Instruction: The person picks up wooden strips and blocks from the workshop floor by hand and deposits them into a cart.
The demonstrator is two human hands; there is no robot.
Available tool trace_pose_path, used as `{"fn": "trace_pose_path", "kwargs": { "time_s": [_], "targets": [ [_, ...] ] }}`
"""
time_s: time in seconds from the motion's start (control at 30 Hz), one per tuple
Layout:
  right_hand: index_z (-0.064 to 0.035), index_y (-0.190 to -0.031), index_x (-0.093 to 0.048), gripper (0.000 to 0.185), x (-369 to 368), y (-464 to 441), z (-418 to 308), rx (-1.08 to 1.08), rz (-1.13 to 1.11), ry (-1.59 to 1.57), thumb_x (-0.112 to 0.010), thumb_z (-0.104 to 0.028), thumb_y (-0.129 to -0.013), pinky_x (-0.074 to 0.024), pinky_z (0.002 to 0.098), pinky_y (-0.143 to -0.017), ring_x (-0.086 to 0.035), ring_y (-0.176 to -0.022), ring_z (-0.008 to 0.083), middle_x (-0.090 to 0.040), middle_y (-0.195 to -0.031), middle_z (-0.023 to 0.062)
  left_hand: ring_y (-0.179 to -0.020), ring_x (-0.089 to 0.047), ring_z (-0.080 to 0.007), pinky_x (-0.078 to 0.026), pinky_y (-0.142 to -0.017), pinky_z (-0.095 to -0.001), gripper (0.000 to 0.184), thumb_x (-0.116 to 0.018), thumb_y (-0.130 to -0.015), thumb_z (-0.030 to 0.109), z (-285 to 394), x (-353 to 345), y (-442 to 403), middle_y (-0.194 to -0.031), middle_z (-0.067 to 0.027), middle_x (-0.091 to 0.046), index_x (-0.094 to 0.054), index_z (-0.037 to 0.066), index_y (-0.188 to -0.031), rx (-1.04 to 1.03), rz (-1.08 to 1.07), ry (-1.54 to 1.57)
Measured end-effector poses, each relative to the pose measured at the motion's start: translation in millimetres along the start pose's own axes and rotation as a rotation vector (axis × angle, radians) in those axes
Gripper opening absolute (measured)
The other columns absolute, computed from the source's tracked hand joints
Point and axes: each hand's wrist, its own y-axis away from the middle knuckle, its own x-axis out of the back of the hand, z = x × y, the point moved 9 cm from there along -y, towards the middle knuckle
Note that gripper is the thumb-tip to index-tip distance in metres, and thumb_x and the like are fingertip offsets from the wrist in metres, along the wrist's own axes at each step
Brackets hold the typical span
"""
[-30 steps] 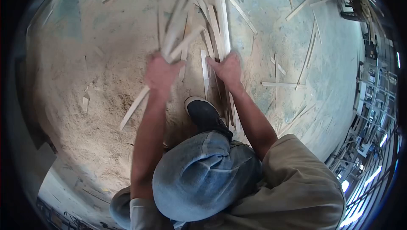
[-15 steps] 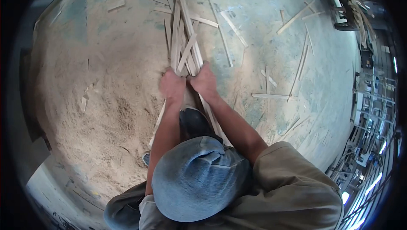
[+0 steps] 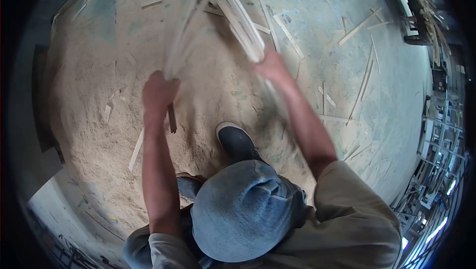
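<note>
In the head view, my left hand [image 3: 161, 92] is closed around several thin wooden strips [image 3: 184, 33], smeared by motion. They rise away from the fist, and a darker end pokes out below it. Over to the right, my right hand [image 3: 270, 65] grips a second bunch of pale wooden strips [image 3: 243, 19], slanting up and to the left. A wide gap lies between the two fists, and both bunches are off the floor at least at the held ends. How many strips each hand holds cannot be made out.
Sawdust covers the floor [image 3: 124, 155] around my shoe [image 3: 234, 139]. Loose wooden offcuts are scattered about, such as a strip [image 3: 287, 36] at the right and a short block [image 3: 151, 2] at the upper left. Racks of material [image 3: 441, 135] line the right side.
My hands were close together on one pile of strips. Now they are apart, the left hand moved left and the right hand right and upward, each carrying strips.
</note>
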Motion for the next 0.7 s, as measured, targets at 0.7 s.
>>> {"fn": "trace_pose_path", "kwargs": {
  "time_s": [0.7],
  "targets": [
    [0.0044,-0.095,-0.066,0.047,-46,-173,-89,0.172,0.016,0.538,-0.073,-0.035,-0.069,-0.0514,0.0453,-0.081,-0.065,-0.094,0.0404,-0.066,-0.096,0.0283,-0.088,-0.067,-0.0397,-0.052,-0.075,-0.0459,0.047,-0.069,-0.074,0.023,-245,122,-16,-0.090,-0.0237,-0.068,-0.059,0.002,-0.115,0.151,0.321,-0.163]
  ]
}}
